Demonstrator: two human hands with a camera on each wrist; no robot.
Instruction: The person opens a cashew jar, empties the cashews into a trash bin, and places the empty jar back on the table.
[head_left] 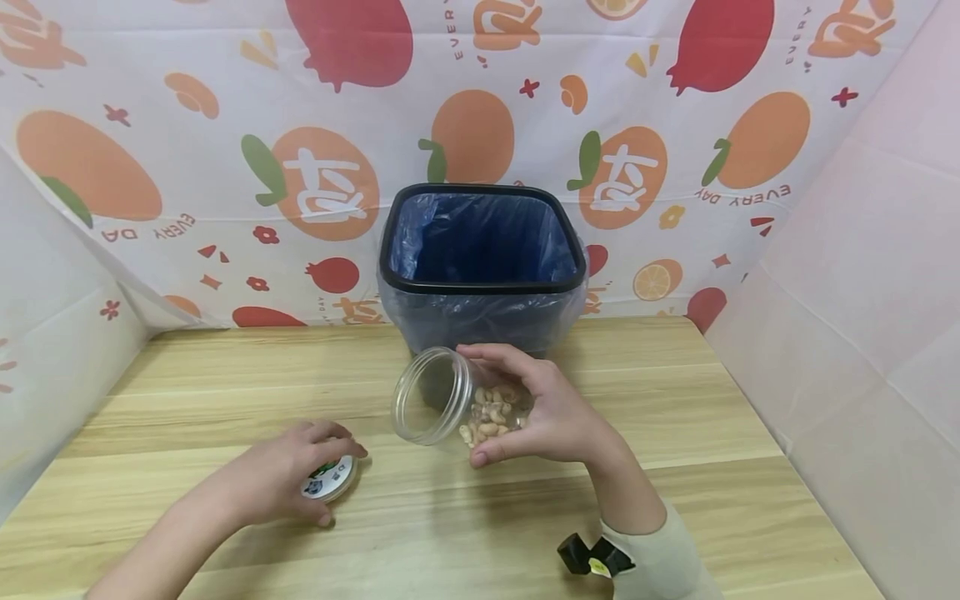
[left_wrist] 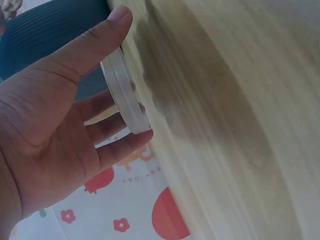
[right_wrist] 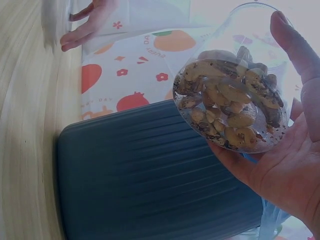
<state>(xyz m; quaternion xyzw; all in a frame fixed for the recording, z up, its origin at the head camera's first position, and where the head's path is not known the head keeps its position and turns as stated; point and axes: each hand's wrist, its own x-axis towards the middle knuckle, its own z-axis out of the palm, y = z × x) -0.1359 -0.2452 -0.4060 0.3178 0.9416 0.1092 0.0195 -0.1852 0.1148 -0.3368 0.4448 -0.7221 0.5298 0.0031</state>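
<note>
My right hand (head_left: 551, 408) grips a clear plastic jar (head_left: 432, 396) above the table, thumb on one side and fingers on the other. Tilted well over, the uncapped jar has its mouth toward the left. Cashews (head_left: 491, 414) lie inside; the right wrist view shows the nuts (right_wrist: 232, 107) and dark crumbs through the base. My left hand (head_left: 288, 475) is spread loosely over a round lid (head_left: 330, 479) with a white printed top, low at the table. In the left wrist view, fingers reach around the lid's clear rim (left_wrist: 125, 92); contact by the thumb is unclear.
Behind the jar stands a dark blue bin (right_wrist: 160, 180) with a black rim (head_left: 483, 288) and a clear liner (head_left: 480, 310). A fruit-print cloth (head_left: 247, 200) hangs behind the wood-grain table (head_left: 405, 533). Pale cloth walls flank both sides.
</note>
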